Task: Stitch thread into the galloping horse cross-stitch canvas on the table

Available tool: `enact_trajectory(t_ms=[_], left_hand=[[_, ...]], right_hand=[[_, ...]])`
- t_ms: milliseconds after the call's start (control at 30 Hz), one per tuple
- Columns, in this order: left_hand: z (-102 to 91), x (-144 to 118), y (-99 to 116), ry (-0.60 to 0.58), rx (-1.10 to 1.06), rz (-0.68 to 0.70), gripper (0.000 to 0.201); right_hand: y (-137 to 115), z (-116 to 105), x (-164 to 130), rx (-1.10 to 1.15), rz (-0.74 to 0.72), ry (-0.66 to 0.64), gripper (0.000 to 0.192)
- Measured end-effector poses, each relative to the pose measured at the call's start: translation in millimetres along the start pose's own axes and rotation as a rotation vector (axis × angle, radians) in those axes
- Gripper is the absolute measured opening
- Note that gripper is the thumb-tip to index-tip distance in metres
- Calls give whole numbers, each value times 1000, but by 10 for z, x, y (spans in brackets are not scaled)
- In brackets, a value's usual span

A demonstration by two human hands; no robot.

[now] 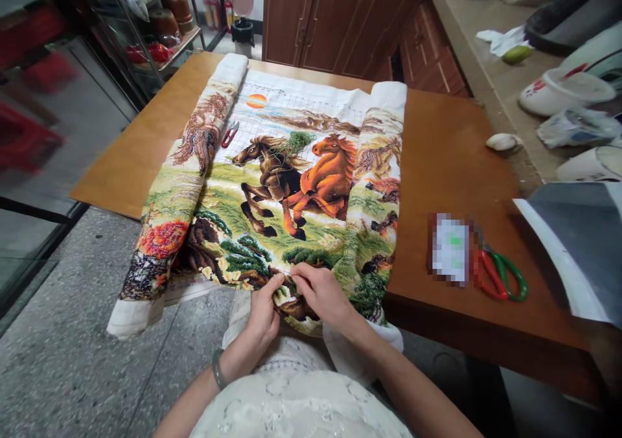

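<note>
Both hands pinch the near edge of the cloth (291, 185): left hand (265, 311) and right hand (323, 295) meet, fingertips pressed together on the fabric at the table (437, 159) rim. Snips (230, 135) and loose green thread (296, 141) lie on it farther up; scissors (500, 275) well apart, right. Cloth shows stitched horses, side rolls curled inward
</note>
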State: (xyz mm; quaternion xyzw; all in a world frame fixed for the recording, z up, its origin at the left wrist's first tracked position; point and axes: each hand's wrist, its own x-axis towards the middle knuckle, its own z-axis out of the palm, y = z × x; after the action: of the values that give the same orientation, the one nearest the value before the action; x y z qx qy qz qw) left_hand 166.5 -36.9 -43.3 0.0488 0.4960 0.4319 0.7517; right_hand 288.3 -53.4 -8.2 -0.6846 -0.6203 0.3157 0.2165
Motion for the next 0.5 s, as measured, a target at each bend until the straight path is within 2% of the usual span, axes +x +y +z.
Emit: enact_trajectory(t_ms=[167,500], left_hand=[[-24,30,-5,-19,47,-8,20],[-66,79,-35,-31,50,-38,15]], right_hand=[[71,-47,17,44,-82,44,20],[114,-39,65,127,-74,38,21]])
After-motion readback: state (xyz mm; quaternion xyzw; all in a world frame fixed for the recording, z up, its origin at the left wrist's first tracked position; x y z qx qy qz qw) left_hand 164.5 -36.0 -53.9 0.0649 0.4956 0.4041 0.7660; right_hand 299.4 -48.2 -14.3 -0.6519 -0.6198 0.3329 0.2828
